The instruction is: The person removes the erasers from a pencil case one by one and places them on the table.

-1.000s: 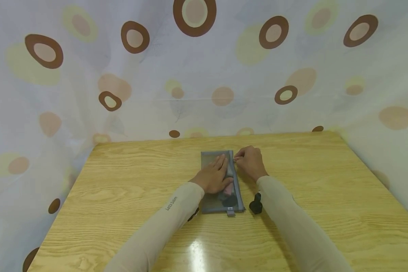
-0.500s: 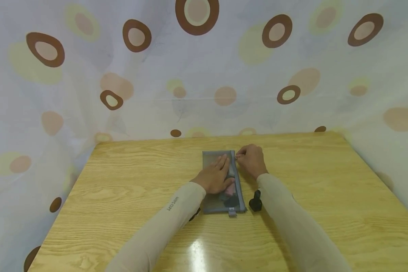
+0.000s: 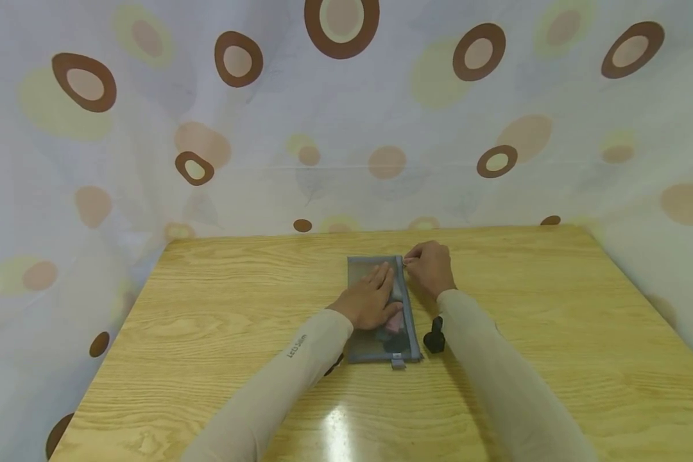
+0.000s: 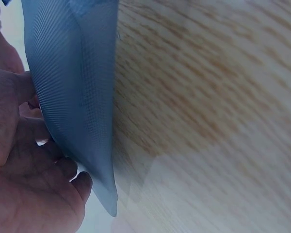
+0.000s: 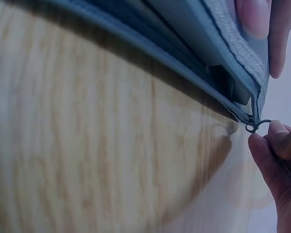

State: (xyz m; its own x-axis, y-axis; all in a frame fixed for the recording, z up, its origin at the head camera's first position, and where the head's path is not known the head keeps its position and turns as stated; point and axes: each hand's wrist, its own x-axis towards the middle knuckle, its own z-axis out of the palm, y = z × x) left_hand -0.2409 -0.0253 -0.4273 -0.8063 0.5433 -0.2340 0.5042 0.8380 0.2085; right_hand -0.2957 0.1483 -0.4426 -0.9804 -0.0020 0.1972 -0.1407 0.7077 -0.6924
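Note:
A grey mesh zip pouch [image 3: 360, 346] lies flat on the wooden table, its zip edge on the right side. My left hand [image 3: 368, 305] rests on top of it with straight fingers. Through the mesh beside the thumb a pink item [image 3: 395, 323] and something dark show; their kinds cannot be told. At the pouch's far right corner, my right hand [image 3: 431, 269] pinches the ring of the zipper pull [image 5: 252, 127] between thumb and finger. In the right wrist view the zip stands open, its two edges [image 5: 184, 73] apart and meeting at the slider.
A small grey fabric tab [image 3: 398, 364] sticks out from the pouch's near edge. Black wrist gear [image 3: 434, 340] hangs under my right sleeve. Behind the wooden table [image 3: 237, 295] a white patterned curtain [image 3: 346, 192] forms the back and sides.
My right hand has moved slightly away from me along the zip edge, up to the far corner, with the pull pinched. My left hand stays on the pouch. The head view has shifted a little.

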